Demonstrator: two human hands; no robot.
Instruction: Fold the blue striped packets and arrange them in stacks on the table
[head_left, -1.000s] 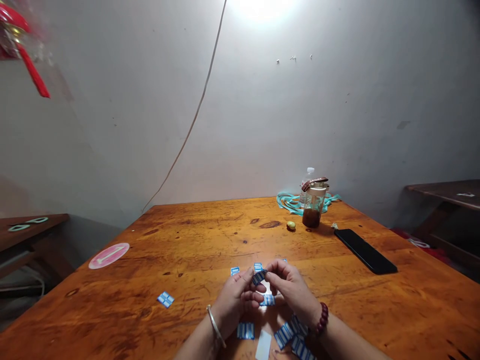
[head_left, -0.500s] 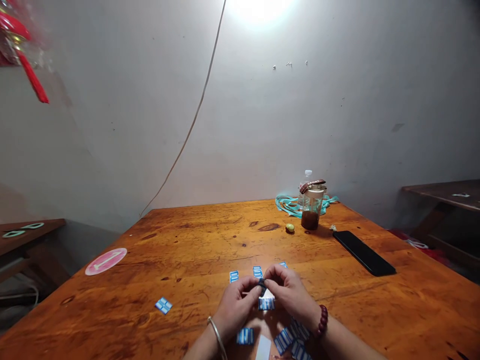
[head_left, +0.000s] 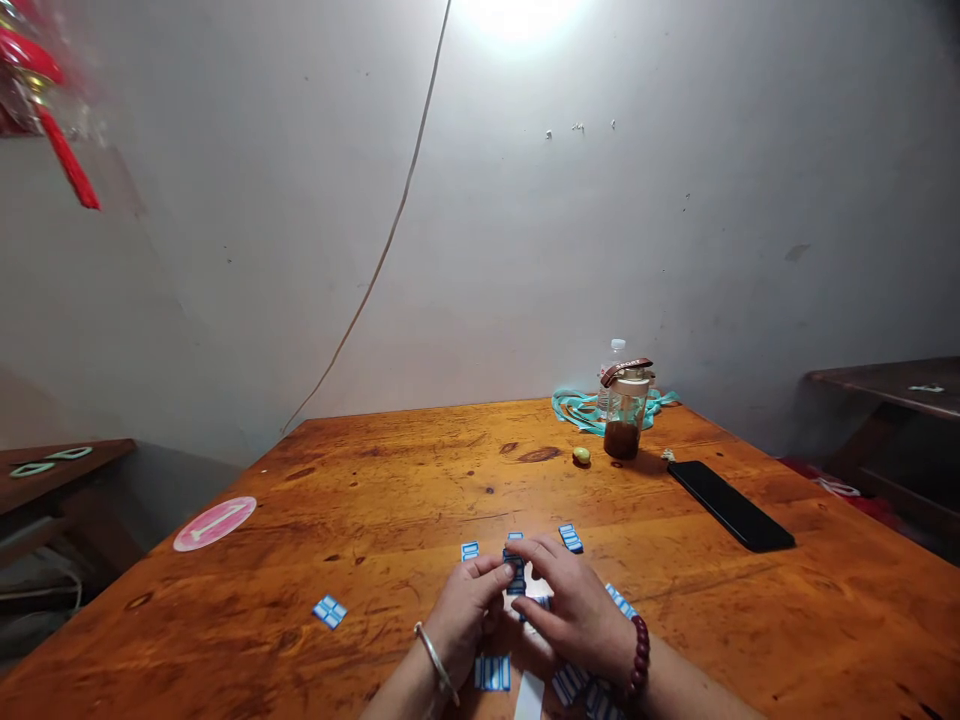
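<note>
My left hand (head_left: 466, 608) pinches a small label sheet (head_left: 515, 577), blue and white and in shadow, between thumb and fingers. Close on its right is my right hand (head_left: 576, 603), thumb and fingers apart; its fingertips reach the sheet's top edge, and I cannot tell if they touch it. Similar sheets lie around the hands: one on the near left (head_left: 493, 673), one at the upper right (head_left: 570, 538), one at the upper left (head_left: 469, 551), and several overlapping below my right hand, partly hidden by it. A white strip (head_left: 529, 696) lies at the bottom edge.
One more blue-and-white sheet (head_left: 329, 611) lies apart on the wooden table (head_left: 390, 480). A black phone (head_left: 729, 505) is at the right. Farther back stand a cup of brown drink (head_left: 622, 438), a clear bottle (head_left: 616, 350), teal straps (head_left: 577, 412) and a small greenish-yellow object (head_left: 581, 456).
My right hand has loosened its pinch and spread its fingers. The sheet held by my left hand now shows more of its face. More sheets at the right are uncovered.
</note>
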